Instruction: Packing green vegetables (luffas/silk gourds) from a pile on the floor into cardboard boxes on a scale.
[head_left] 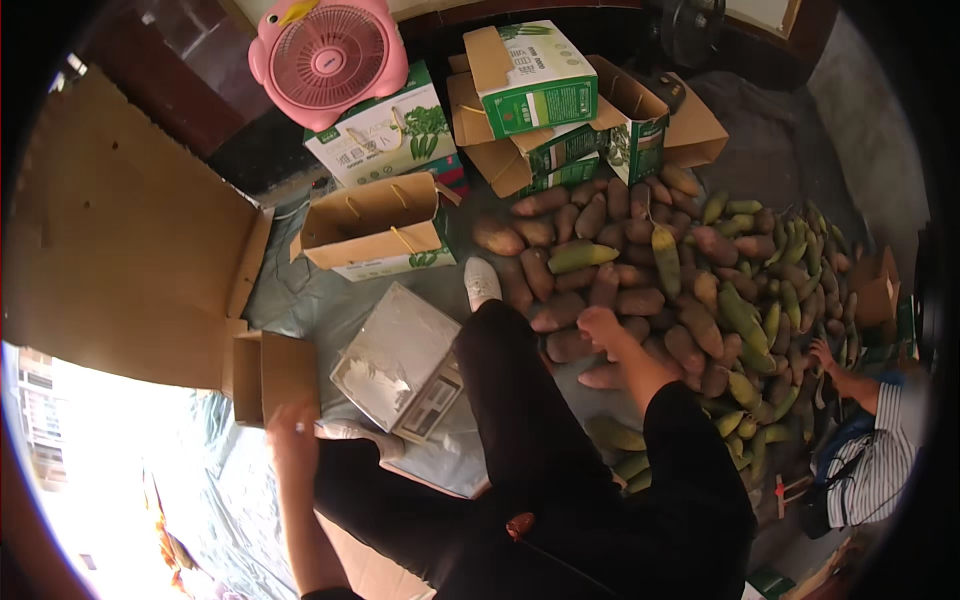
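Note:
My right hand (603,326) is over the near left part of a heap of long root vegetables that look like radishes. Its fingers are curled closed, and whatever they may hold is hidden. Brown radishes (640,301) lie around it; a green radish (582,257) rests on top farther back. At the left, my left hand (292,440), wearing a ring, grips the lower edge of a small open cardboard box (290,372); its fingers are slightly blurred. Between my hands, a flat weighing scale (395,350) with a metal platform sits on the floor near my shoes.
Ahead stands an open carton (375,225) with yellow cord handles. Behind it, a pink fan (327,62) sits on a printed carton (385,130). More cartons (540,85) are stacked at the back. At the right, another person's hand (828,358) reaches toward green radishes (745,320).

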